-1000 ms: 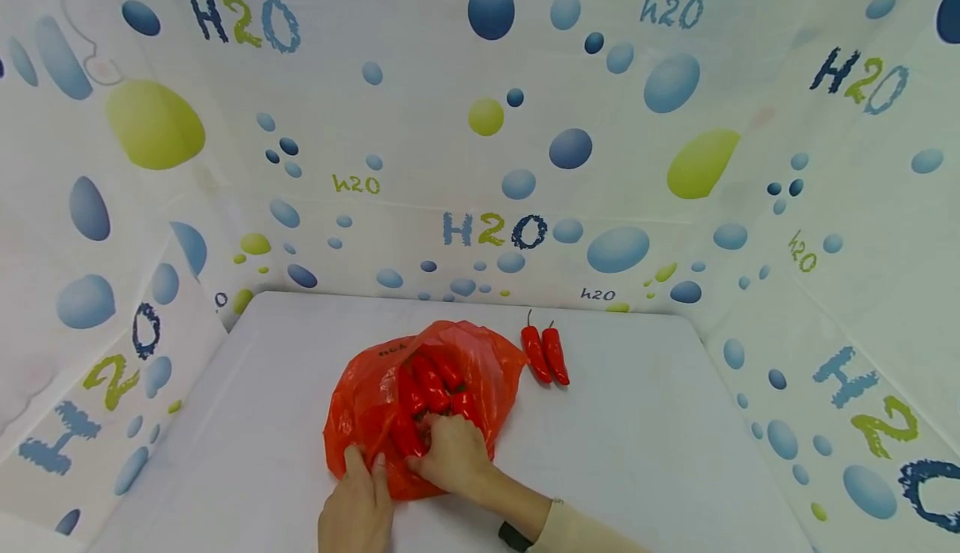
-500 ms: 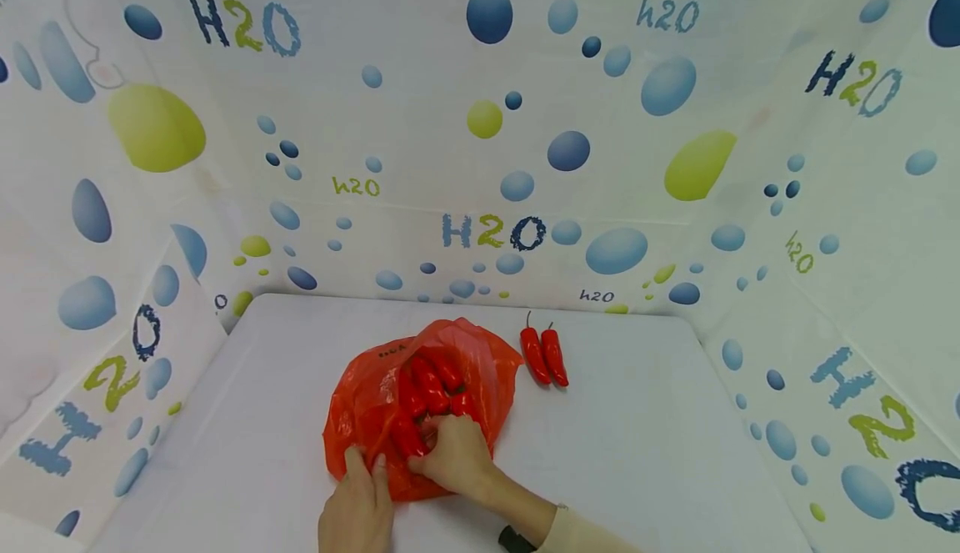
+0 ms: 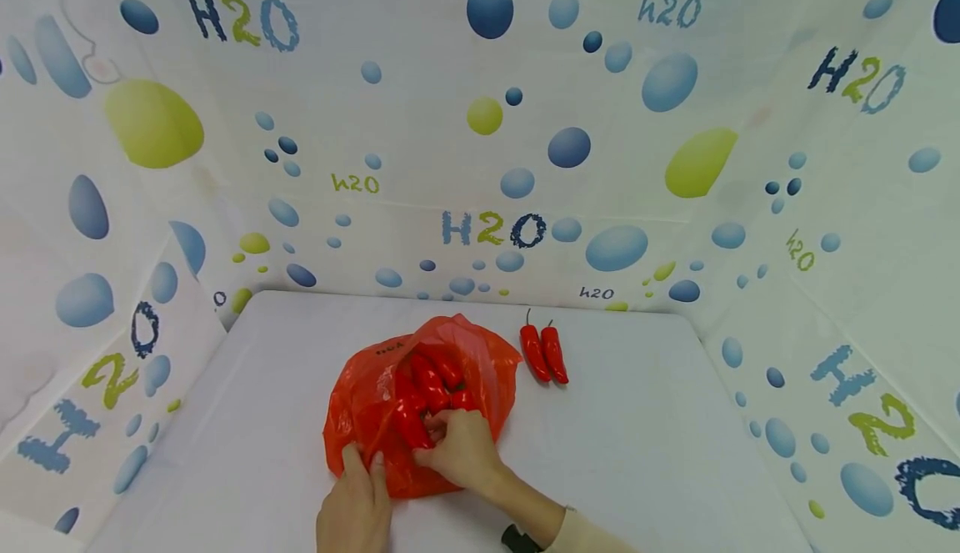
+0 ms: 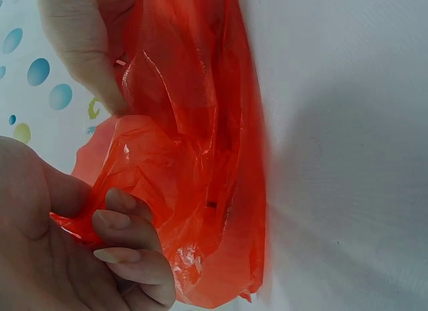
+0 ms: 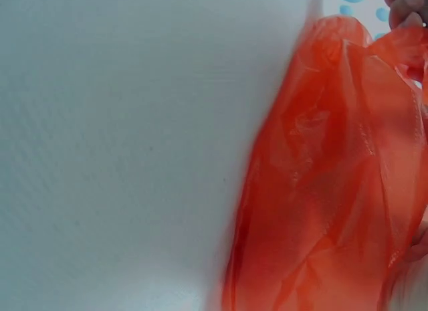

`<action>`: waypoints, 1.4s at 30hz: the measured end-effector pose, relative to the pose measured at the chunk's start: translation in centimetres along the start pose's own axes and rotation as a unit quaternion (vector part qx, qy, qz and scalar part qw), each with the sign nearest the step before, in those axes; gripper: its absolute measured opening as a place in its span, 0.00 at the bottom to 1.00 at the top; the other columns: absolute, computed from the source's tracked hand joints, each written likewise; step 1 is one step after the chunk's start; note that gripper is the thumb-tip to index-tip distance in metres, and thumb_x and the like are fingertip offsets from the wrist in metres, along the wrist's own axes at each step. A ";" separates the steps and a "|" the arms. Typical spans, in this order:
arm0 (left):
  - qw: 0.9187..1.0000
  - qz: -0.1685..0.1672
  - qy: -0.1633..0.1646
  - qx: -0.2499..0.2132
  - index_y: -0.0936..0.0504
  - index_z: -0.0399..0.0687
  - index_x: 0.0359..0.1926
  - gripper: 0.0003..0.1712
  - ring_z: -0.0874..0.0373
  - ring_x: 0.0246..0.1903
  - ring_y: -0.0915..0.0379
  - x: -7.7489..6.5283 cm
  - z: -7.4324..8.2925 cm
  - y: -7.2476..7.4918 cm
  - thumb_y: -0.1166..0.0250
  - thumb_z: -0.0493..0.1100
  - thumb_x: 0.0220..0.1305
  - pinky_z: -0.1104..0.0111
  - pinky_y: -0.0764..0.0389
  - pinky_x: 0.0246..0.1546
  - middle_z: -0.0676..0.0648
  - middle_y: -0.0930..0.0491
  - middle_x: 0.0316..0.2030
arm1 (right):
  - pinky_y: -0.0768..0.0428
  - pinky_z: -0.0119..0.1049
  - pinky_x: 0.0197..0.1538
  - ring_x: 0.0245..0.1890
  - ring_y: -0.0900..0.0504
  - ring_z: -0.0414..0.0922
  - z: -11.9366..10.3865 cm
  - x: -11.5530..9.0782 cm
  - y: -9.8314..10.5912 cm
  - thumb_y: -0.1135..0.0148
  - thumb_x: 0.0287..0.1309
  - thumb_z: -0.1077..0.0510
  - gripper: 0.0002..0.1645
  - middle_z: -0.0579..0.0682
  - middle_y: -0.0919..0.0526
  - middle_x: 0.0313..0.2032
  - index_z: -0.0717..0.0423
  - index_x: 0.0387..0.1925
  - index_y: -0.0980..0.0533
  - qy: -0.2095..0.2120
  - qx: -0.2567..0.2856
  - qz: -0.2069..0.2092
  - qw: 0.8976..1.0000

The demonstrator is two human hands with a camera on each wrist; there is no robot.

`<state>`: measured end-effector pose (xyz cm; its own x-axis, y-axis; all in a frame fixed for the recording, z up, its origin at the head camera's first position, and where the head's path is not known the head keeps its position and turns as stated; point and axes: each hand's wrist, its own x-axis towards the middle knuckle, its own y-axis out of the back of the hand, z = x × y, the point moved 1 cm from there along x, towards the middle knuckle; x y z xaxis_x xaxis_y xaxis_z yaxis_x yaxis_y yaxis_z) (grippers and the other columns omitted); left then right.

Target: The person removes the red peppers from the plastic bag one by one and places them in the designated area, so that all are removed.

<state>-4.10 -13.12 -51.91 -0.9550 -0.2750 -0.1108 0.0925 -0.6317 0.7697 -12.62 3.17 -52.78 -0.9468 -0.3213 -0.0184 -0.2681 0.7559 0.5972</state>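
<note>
An orange-red plastic bag lies with its mouth open and holds several red chili peppers. At the bag's near left rim, my left hand pinches the thin plastic between thumb and bent fingers; the left wrist view shows these fingers curled at the film. My right hand reaches into the mouth from the right. Its bent fingers and thumb grip the lower end of one red chili pepper, partly hidden by the hand and bag. The right wrist view shows mostly the bag's side.
Two red chili peppers lie side by side on the white table, right of the bag. A dark object shows beside the right forearm at the table's near edge. A patterned sheet encloses the table behind and at the sides.
My right hand has shifted slightly to the right, and the chili pepper at its fingers has moved with it. The left hand stays at the bag's rim.
</note>
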 end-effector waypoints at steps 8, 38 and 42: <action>1.000 -0.003 -0.004 0.004 0.39 0.33 0.54 0.20 0.53 0.16 0.34 -0.1 0.0 0.1 0.49 0.48 0.82 0.63 0.31 0.22 0.48 0.33 0.19 | 0.17 0.29 0.35 0.27 0.18 0.31 -0.5 -0.3 1.3 0.18 0.53 0.51 0.22 0.43 0.11 0.31 0.59 0.45 0.14 0.002 0.015 0.020 1.000; 1.000 0.005 -0.005 -0.007 0.38 0.33 0.53 0.19 0.52 0.16 0.32 -0.1 0.0 -0.1 0.50 0.48 0.82 0.61 0.33 0.21 0.47 0.33 0.18 | 0.15 0.32 0.38 0.32 0.14 0.33 -0.9 -1.0 3.8 0.18 0.54 0.48 0.23 0.40 0.11 0.35 0.54 0.48 0.14 -0.020 0.050 0.060 0.997; 1.000 0.003 -0.002 -0.004 0.38 0.33 0.53 0.19 0.53 0.17 0.33 -0.1 0.1 0.0 0.49 0.48 0.82 0.62 0.33 0.22 0.48 0.33 0.19 | 0.14 0.33 0.38 0.33 0.14 0.34 -0.9 -1.1 4.1 0.18 0.54 0.47 0.24 0.41 0.11 0.36 0.55 0.48 0.14 -0.013 0.055 0.064 0.996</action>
<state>-4.01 -13.06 -51.83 -0.9554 -0.2763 -0.1041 0.1004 -0.6358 0.7653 -12.52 6.12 -49.61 -0.9783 -0.2051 0.0301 -0.1624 0.8484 0.5038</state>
